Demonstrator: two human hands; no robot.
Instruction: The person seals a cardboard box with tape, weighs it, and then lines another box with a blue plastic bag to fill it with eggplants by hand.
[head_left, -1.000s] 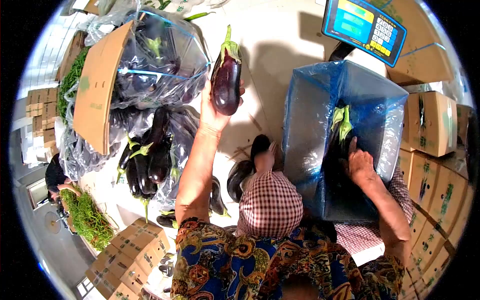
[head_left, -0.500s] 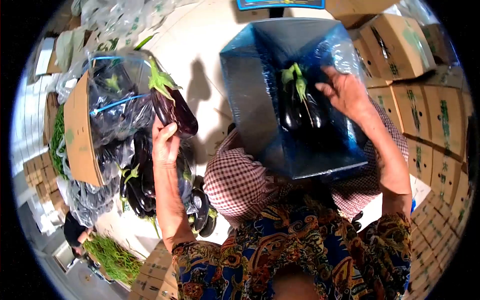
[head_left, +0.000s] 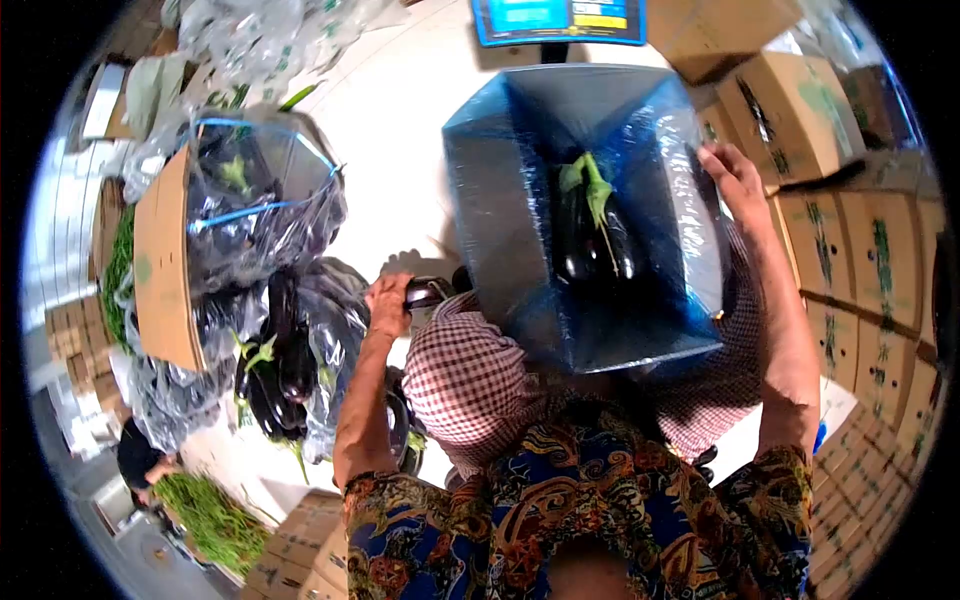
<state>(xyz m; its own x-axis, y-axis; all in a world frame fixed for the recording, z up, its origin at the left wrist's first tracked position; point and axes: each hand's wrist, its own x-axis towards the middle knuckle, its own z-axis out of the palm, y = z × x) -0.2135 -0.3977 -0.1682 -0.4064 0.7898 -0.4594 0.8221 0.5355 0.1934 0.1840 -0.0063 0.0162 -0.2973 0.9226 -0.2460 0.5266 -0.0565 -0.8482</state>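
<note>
My left hand (head_left: 388, 303) is low beside my checkered knee, its fingers closed round a dark eggplant (head_left: 427, 292). Part of that eggplant is hidden by the hand. A box lined with blue plastic (head_left: 500, 190) stands between my legs, and eggplants (head_left: 598, 250) with green stems lie on its bottom. On the right, my right hand (head_left: 737, 182) grips the box's upper edge, fingertips over the plastic liner. To the left, several loose eggplants (head_left: 268, 385) lie on clear plastic, next to an opened carton (head_left: 163, 265) of bagged eggplants.
A lit blue display (head_left: 560, 20) stands beyond the box. Stacked cartons (head_left: 850, 230) line the right side. Crumpled clear plastic bags (head_left: 260, 40) are at the upper left. A heap of long green vegetables (head_left: 210, 520) lies at the lower left, near another person (head_left: 140, 460).
My left hand has lowered its eggplant from beside the open carton to near my knee. My right hand has moved from above the box's contents to its right edge.
</note>
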